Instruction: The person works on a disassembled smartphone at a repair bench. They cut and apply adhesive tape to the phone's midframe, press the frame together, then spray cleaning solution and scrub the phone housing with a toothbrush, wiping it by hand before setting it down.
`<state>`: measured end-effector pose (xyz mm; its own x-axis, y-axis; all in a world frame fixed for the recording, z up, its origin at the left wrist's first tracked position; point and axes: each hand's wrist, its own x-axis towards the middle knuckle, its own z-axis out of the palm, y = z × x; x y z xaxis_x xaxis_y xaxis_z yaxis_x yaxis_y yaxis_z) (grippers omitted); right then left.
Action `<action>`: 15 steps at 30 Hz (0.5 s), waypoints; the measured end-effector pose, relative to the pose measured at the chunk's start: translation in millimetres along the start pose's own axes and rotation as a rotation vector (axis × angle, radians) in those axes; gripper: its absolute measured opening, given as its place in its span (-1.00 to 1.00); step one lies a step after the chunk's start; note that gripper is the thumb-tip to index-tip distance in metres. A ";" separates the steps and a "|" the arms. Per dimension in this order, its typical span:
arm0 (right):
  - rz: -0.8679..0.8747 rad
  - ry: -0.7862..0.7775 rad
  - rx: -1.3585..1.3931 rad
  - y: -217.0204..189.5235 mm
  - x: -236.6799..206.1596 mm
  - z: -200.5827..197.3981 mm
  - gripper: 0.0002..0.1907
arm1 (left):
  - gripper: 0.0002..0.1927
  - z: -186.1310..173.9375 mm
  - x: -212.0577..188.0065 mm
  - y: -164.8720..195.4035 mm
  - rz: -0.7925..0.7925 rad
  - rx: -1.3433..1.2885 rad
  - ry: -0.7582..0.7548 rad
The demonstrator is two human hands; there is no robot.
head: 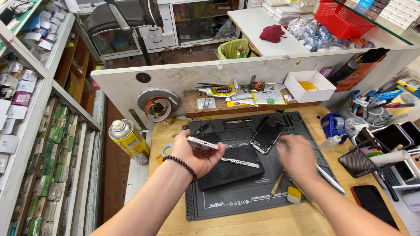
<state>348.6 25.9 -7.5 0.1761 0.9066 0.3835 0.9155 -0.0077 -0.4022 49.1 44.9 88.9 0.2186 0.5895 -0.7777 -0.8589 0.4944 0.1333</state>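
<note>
Left of centre in the frame, the left hand (197, 154) grips a phone body (202, 143) by its long edges and holds it level above the dark repair mat (245, 201), a hold that leaves its upper face free to reach. The right hand (298, 158) hovers right of centre over the mat, blurred, so I cannot tell whether it is open or closed or grips anything; a white pen-like tool (330, 178) shows just beside it. The detached phone screen (267, 134) lies tilted near the mat's upper edge, apart from the body, and metal tweezers (239, 162) rest on a black pad between the hands. A yellow spray can (129, 140) stands at the worktop's left edge. Bare wooden worktop (262, 225) runs along the bottom, with a dark phone (374, 205) lower right.
</note>
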 end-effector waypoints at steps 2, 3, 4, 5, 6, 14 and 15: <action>0.191 -0.019 -0.153 43.5 4.8 -9.7 -0.70 | -0.44 1.2 0.3 -2.0 0.001 -0.004 0.008; 0.257 -0.047 -0.210 59.6 7.5 -10.6 -0.68 | -0.44 1.9 0.4 -2.6 0.007 -0.007 0.010; 0.342 -0.136 -0.218 70.4 9.2 -7.2 -0.66 | -0.44 2.6 0.6 -3.1 0.017 -0.008 0.012; 0.429 -0.224 -0.226 80.0 9.6 -5.7 -0.64 | -0.45 3.4 0.7 -3.4 0.020 -0.012 0.015; 0.516 -0.313 -0.238 87.7 9.3 -4.5 -0.62 | -0.45 4.2 0.9 -3.8 0.020 -0.017 0.019; 0.442 -0.288 -0.266 94.8 12.9 3.2 -0.61 | -0.39 2.1 -5.8 4.9 0.036 0.039 0.036; 0.427 -0.248 -0.249 91.8 15.4 0.9 -0.60 | -0.41 1.3 -7.0 7.0 0.040 0.002 0.043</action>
<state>435.1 39.5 -39.3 0.4873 0.8732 0.0098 0.8448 -0.4685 -0.2585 42.2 45.1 96.1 0.1639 0.5808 -0.7974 -0.8658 0.4721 0.1659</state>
